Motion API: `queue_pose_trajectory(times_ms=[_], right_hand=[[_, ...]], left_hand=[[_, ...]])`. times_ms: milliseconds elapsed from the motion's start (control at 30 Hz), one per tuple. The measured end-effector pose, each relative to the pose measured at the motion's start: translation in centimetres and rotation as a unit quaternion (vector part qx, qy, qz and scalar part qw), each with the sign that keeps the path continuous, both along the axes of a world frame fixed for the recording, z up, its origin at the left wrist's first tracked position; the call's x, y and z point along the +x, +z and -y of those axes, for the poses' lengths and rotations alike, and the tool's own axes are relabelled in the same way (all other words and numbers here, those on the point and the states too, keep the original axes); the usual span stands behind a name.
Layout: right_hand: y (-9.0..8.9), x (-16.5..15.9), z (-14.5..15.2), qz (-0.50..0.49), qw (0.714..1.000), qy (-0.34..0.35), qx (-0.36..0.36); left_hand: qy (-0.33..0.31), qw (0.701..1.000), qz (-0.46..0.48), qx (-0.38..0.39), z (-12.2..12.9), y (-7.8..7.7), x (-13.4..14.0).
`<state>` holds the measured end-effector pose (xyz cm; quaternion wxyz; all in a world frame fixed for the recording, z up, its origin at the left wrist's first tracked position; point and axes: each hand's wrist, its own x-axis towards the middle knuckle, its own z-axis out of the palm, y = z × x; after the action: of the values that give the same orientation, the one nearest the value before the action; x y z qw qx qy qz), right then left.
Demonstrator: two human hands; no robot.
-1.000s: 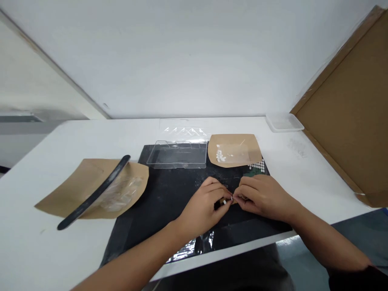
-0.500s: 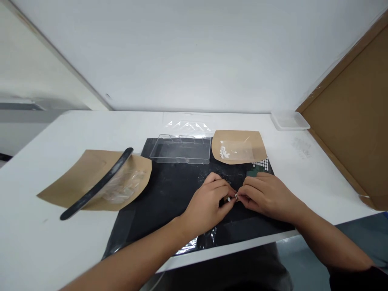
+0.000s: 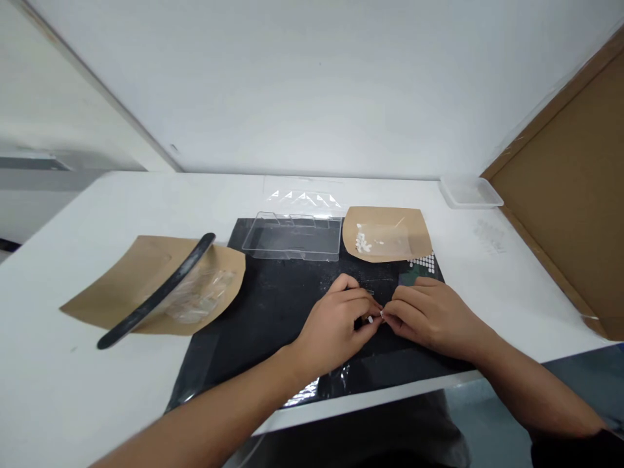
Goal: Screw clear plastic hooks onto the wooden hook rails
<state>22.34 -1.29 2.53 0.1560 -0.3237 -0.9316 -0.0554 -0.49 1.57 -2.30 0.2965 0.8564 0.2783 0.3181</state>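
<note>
My left hand point(image 3: 336, 322) and my right hand point(image 3: 431, 318) meet fingertip to fingertip over a black mat point(image 3: 273, 292). Both are closed in a pinch. Between their tips is a tiny whitish piece point(image 3: 381, 314), too small to name for certain. A second small white piece point(image 3: 370, 319) shows by my left thumb and forefinger. Just beyond my right hand lies a green sheet point(image 3: 407, 277) with rows of white dots point(image 3: 423, 262). Farther back, a brown paper tray point(image 3: 424, 227) carries a heap of little white pieces point(image 3: 361, 240).
A clear plastic box point(image 3: 292, 247) sits at the mat's back edge. On the left, a black nail file point(image 3: 156, 296) rests across a brown paper sheet point(image 3: 107, 292) with clear plastic bags point(image 3: 195, 302). A translucent tub point(image 3: 470, 195) stands back right, beside a cardboard panel point(image 3: 570, 182).
The view has shifted slightly. Both hands stay together in the same pinch, and the tiny piece between the fingertips looks slightly turned. Nothing on the table has visibly moved.
</note>
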Motion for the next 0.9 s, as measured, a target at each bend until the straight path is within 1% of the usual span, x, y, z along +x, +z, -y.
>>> queue_pose_trajectory(times_ms=[200,433,600,767,900], right_hand=[[0.1,-0.1,0.1,0.016,1.0,0.001,0.011],[-0.1,0.0,0.2,0.027,1.0,-0.001,-0.003],[0.2,0.1,0.1,0.03,0.999,0.007,-0.015],[0.6,0.4,-0.1,0.035,0.999,0.024,0.0],[0.4,0.9,-0.3,0.019,0.999,0.039,-0.021]], left_hand=[[0.004,1.0,-0.001,-0.002,-0.1,0.0,0.0],[0.003,1.0,-0.003,-0.007,-0.1,0.0,0.0],[0.001,1.0,-0.005,-0.015,-0.2,0.0,-0.1],[0.006,1.0,-0.007,-0.018,-0.2,-0.2,0.0],[0.004,1.0,-0.011,-0.012,-0.2,-0.2,0.0]])
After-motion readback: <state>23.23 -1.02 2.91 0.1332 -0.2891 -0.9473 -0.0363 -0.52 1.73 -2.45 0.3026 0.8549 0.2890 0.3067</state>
